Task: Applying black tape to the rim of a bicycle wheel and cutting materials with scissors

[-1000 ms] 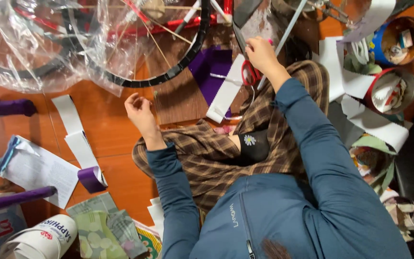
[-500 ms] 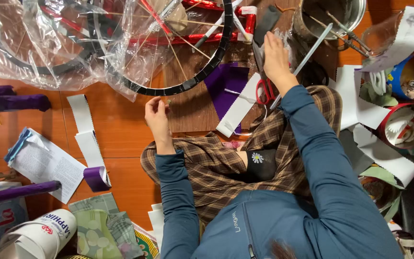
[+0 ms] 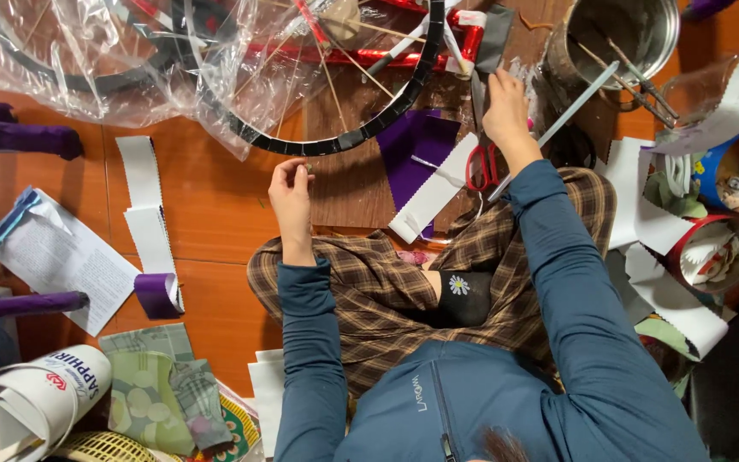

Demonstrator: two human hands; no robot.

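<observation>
I sit cross-legged on an orange-brown floor in front of a bicycle wheel with a black rim (image 3: 361,137), partly wrapped in clear plastic (image 3: 87,60). My left hand (image 3: 291,195) is just below the rim, its fingertips pinched together; I cannot tell if something small is in them. My right hand (image 3: 506,109) is raised by the red frame tube (image 3: 464,43) and grips a dark grey strip (image 3: 491,38). Between the hands lie a purple sheet (image 3: 421,141), a white strip (image 3: 434,190) and red-handled scissors (image 3: 479,167).
A metal pot (image 3: 622,34) with tools and a long ruler (image 3: 558,127) stand at the far right, beside open tins (image 3: 716,252) and white paper scraps. On the left lie white strips (image 3: 143,201), a purple tape roll (image 3: 157,295), printed paper (image 3: 57,257) and purple rolls (image 3: 10,137).
The view has shifted, so the wheel and both hands sit further right in the picture. Relative to the wheel, both hands keep about the same places.
</observation>
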